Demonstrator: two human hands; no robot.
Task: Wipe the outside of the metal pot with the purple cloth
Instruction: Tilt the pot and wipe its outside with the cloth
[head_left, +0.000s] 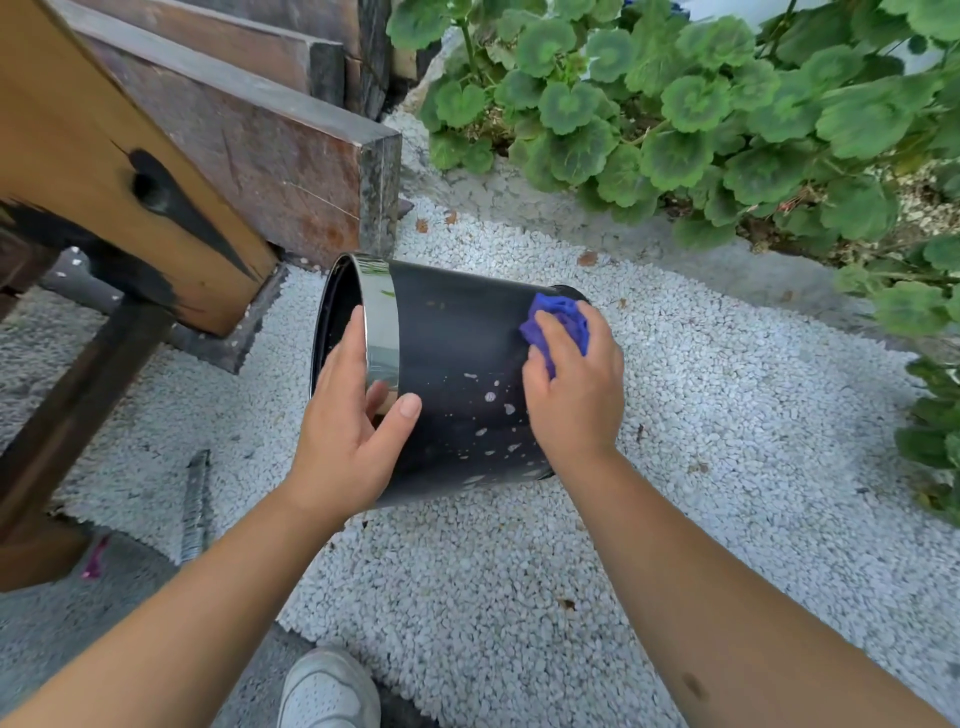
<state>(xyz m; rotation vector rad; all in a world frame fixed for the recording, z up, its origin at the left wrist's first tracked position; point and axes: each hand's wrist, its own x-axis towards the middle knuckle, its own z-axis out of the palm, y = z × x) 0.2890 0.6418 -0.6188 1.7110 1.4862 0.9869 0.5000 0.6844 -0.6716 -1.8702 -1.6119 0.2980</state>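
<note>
Head view: purple cloth under right grip, against metal pot.

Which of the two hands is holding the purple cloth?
The right hand: it presses the cloth on the pot near its base. The left hand only grips the rim.

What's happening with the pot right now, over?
Left hand grips pot at its shiny rim. Right hand presses purple cloth near the base. Pale spots still on the side. Nothing in the way.
</note>
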